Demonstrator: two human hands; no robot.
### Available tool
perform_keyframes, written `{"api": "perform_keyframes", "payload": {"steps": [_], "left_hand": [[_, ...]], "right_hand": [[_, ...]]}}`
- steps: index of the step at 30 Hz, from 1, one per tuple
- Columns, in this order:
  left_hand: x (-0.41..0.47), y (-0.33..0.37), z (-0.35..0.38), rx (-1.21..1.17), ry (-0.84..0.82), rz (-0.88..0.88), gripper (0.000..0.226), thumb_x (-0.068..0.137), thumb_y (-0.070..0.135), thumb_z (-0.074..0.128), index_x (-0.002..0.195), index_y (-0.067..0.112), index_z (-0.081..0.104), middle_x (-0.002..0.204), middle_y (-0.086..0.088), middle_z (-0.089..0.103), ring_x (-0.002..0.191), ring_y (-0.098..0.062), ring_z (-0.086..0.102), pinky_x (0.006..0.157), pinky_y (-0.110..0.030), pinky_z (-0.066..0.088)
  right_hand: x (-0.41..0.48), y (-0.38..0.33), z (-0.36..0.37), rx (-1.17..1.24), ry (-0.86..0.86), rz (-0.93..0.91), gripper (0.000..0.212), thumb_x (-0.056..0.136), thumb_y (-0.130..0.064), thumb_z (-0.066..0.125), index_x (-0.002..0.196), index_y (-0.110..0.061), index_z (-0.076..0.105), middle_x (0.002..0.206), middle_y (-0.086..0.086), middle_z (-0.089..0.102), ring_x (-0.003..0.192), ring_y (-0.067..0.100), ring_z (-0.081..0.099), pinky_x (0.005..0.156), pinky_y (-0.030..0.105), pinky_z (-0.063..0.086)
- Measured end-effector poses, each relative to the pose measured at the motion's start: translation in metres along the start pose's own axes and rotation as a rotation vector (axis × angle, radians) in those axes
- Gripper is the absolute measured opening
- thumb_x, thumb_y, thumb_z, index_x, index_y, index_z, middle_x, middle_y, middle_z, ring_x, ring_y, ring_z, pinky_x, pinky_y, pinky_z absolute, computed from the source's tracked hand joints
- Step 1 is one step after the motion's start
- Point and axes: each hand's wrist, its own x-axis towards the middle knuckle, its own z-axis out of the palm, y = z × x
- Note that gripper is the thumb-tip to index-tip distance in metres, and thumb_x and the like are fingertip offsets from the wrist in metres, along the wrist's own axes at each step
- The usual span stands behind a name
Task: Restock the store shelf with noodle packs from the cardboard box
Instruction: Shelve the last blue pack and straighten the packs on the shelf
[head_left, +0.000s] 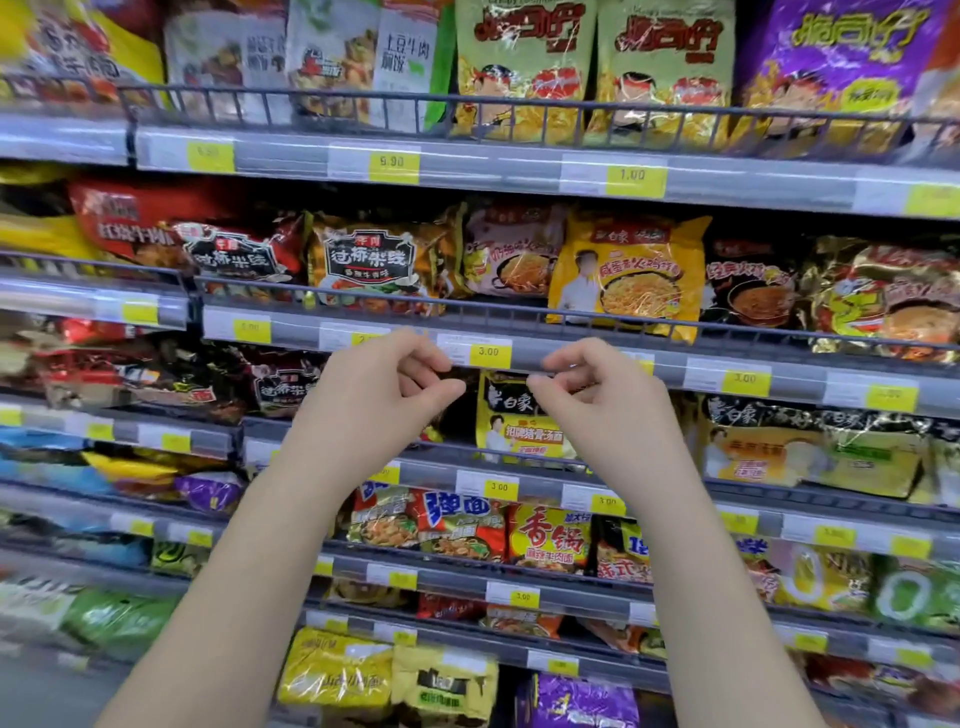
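The store shelf (519, 358) fills the view, with rows of noodle packs behind wire rails. My left hand (384, 384) and my right hand (592, 389) are raised side by side in front of the rail that carries the 3.00 price tag (488, 353). Their fingers are loosely curled, the thumbs point toward each other, and I see nothing in either hand. Just behind and below the hands stands a yellow noodle pack (511, 421), with a dark gap to its left. The cardboard box is out of view.
Above the hands, a yellow pack (628, 275) and a dark brown pack (374, 260) lean on the wire rail (467, 304). Red and yellow packs (550, 535) fill the lower rows. Yellow price tags run along every shelf edge.
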Motion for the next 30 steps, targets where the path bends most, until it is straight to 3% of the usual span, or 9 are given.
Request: {"api": "perform_keyframes", "payload": {"steps": [9,16,22,25,30], "left_hand": [[-0.009,-0.026,-0.004,0.031,-0.041,-0.04,0.014,0.089,0.043,0.072,0.097,0.035,0.065,0.089,0.017,0.067,0.084,0.007,0.06,0.064,-0.007,0.041],[-0.006,-0.07,-0.028,-0.016,-0.089,-0.028,0.013,0.088,0.042,0.073,0.097,0.035,0.065,0.088,0.017,0.067,0.082,0.004,0.062,0.068,-0.01,0.044],[-0.004,-0.139,-0.054,-0.04,-0.204,-0.013,0.014,0.089,0.041,0.072,0.098,0.034,0.064,0.09,0.015,0.066,0.082,0.002,0.062,0.065,-0.008,0.044],[-0.01,-0.187,-0.063,-0.021,-0.266,-0.059,0.015,0.09,0.042,0.071,0.099,0.033,0.063,0.089,0.016,0.066,0.081,0.003,0.061,0.063,-0.009,0.042],[-0.031,-0.251,-0.051,-0.071,-0.39,-0.235,0.016,0.089,0.041,0.073,0.098,0.031,0.065,0.087,0.013,0.069,0.081,-0.001,0.064,0.068,-0.019,0.049]], "right_hand": [[-0.01,0.002,0.031,0.001,-0.072,0.038,0.018,0.092,-0.043,0.068,0.106,-0.031,0.063,0.084,-0.012,0.068,0.082,0.003,0.065,0.074,0.028,0.056],[-0.018,-0.021,0.069,-0.07,-0.072,0.083,0.018,0.093,-0.043,0.066,0.106,-0.031,0.063,0.083,-0.014,0.066,0.078,0.001,0.063,0.069,0.028,0.054],[-0.034,-0.05,0.139,-0.067,-0.047,0.159,0.02,0.094,-0.044,0.066,0.106,-0.029,0.063,0.081,-0.012,0.065,0.078,0.001,0.061,0.064,0.01,0.041],[-0.047,-0.053,0.182,-0.065,-0.087,0.232,0.018,0.094,-0.043,0.066,0.106,-0.029,0.062,0.083,-0.012,0.064,0.077,-0.001,0.06,0.061,0.018,0.042],[-0.072,-0.031,0.235,-0.102,-0.148,0.347,0.019,0.092,-0.045,0.067,0.105,-0.031,0.064,0.086,-0.014,0.066,0.083,-0.003,0.061,0.064,0.018,0.047]]}}
